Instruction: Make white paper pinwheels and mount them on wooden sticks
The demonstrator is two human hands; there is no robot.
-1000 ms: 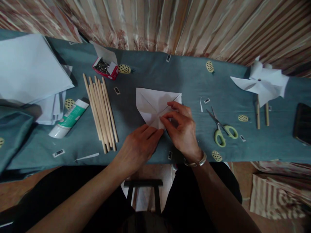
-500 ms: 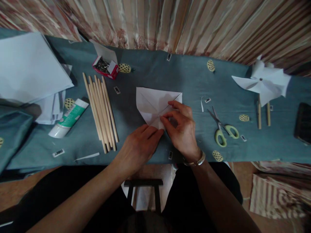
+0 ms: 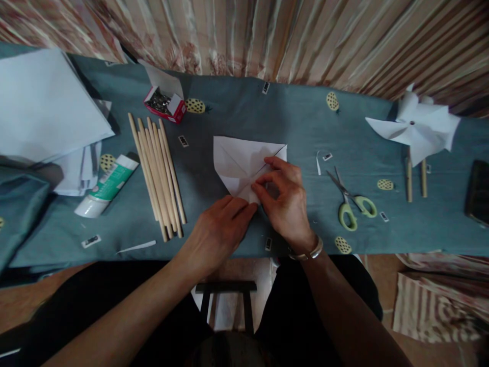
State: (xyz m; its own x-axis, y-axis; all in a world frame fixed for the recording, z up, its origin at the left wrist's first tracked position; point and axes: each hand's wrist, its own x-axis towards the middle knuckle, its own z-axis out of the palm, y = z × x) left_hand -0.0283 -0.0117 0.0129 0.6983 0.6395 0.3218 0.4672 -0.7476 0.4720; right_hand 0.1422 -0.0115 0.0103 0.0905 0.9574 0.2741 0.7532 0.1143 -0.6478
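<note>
A white sheet of paper [image 3: 239, 158] with creases running to its middle lies before me, its near edge under my fingers. My left hand [image 3: 219, 224] has its fingers closed on the paper's near left edge. With thumb and forefinger, my right hand [image 3: 284, 199] pinches the near right part of the paper, while another finger reaches towards its right corner. The two hands almost meet at the near point. What they hold there is partly hidden by the fingers.
Left of the paper are wooden sticks [image 3: 158, 173], a glue tube [image 3: 107, 186], a red box of small metal pieces [image 3: 165, 104] and stacked white paper [image 3: 46, 107]. To the right lie green-handled scissors [image 3: 348, 199], a paper pinwheel [image 3: 414, 125] and a dark object [image 3: 477, 191].
Hardly anything differs. Both hands stay on the paper in the same grip, and the view has shifted very slightly.
</note>
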